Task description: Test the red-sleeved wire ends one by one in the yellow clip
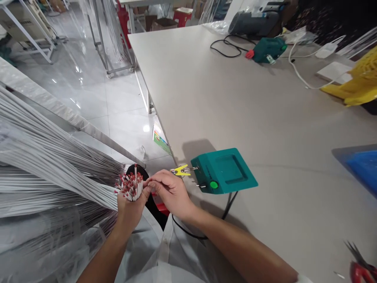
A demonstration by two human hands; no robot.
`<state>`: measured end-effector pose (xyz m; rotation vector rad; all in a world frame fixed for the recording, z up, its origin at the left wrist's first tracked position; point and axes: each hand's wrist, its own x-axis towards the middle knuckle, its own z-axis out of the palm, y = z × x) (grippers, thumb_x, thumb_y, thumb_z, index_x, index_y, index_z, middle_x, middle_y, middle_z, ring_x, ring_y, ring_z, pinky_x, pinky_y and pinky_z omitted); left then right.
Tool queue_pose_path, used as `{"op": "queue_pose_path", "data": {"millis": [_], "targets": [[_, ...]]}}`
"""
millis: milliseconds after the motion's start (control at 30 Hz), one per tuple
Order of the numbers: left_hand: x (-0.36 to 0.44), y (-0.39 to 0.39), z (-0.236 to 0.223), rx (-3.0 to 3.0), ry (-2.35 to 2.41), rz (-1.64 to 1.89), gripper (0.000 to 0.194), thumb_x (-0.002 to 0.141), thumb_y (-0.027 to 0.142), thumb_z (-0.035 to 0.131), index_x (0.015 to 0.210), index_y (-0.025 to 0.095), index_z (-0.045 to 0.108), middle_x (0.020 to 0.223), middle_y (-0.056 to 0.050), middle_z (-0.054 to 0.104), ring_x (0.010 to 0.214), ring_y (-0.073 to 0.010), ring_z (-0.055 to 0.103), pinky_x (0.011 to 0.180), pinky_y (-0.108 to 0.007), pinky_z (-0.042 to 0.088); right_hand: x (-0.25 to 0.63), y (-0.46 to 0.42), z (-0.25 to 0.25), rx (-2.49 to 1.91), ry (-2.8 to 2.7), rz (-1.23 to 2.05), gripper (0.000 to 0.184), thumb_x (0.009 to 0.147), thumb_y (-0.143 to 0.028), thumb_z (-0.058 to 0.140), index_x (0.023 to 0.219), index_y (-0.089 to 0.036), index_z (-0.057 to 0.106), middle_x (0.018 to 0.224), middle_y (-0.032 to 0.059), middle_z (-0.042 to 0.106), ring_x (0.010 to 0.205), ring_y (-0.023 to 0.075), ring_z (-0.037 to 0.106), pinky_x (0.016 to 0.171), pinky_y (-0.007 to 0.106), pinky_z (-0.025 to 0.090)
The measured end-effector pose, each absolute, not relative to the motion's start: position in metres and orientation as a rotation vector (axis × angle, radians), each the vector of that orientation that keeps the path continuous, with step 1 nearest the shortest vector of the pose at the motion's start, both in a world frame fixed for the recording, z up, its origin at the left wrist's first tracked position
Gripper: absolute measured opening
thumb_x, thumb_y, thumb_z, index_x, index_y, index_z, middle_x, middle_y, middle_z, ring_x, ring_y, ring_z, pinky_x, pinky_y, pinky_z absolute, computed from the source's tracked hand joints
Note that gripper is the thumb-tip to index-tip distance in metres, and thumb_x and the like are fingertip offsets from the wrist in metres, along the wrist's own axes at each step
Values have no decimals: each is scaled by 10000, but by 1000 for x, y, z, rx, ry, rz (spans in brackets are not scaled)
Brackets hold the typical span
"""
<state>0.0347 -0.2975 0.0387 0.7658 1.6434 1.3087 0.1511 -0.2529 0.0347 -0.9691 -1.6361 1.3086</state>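
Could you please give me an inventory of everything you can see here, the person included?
wire bundle: one, white with red tips, in the left hand
other wires: many, pale grey, along the left
table: one, greyish, centre and right
flat device: one, green, near table edge
clip: one, yellow, at the flat device's left side
boxy device: one, dark green, far on table
cylindrical object: one, dark grey, far table edge
draped item: one, yellow, right
flat item: one, blue, right edge
tool: one, red-handled, lower right
wheeled rack: one, grey, on floor
hands: two, bare; left round the bundle, right with fingertips at left thumb
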Motion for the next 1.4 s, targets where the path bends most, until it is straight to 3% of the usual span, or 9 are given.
{"op": "queue_pose_path", "data": {"millis": [333,667,900,1133,1400], "targets": [[21,-299,48,804,1628,1154,123,625,245,706,645,130,671,477,12,556,468,-111,518,457,-216,440,151,-254,29,-970,-1629,1326,133,823,-197,530,779,-191,655,747,36,620,688,128,577,634,248,480],[25,-299,27,733,1699,1254,157,623,270,719,675,133,661,663,-34,666,651,-176,633,598,-262,511,152,-255,29,-967,-1674,1271,197,807,-186,522,924,-198,680,832,60,628,744,138,603,665,266,499],[31,-298,33,727,1688,1300,114,563,204,717,639,140,663,650,-39,684,633,-190,638,602,-282,518,145,-256,27,-1103,-1702,1165,69,712,-242,655,743,-181,646,696,12,575,577,105,525,515,225,436],[37,-298,33,745,1752,1281,154,572,257,731,648,137,674,624,-45,683,638,-202,651,596,-287,527,148,-254,28,-1088,-1757,1143,151,811,-173,517,773,-200,661,729,25,626,682,124,580,643,251,462],[31,-304,47,674,1739,1247,124,566,236,726,629,147,666,447,24,562,521,-158,601,486,-241,487,151,-255,29,-1063,-1828,1134,212,825,-198,485,670,-174,628,655,35,603,632,131,553,595,252,442]]}}
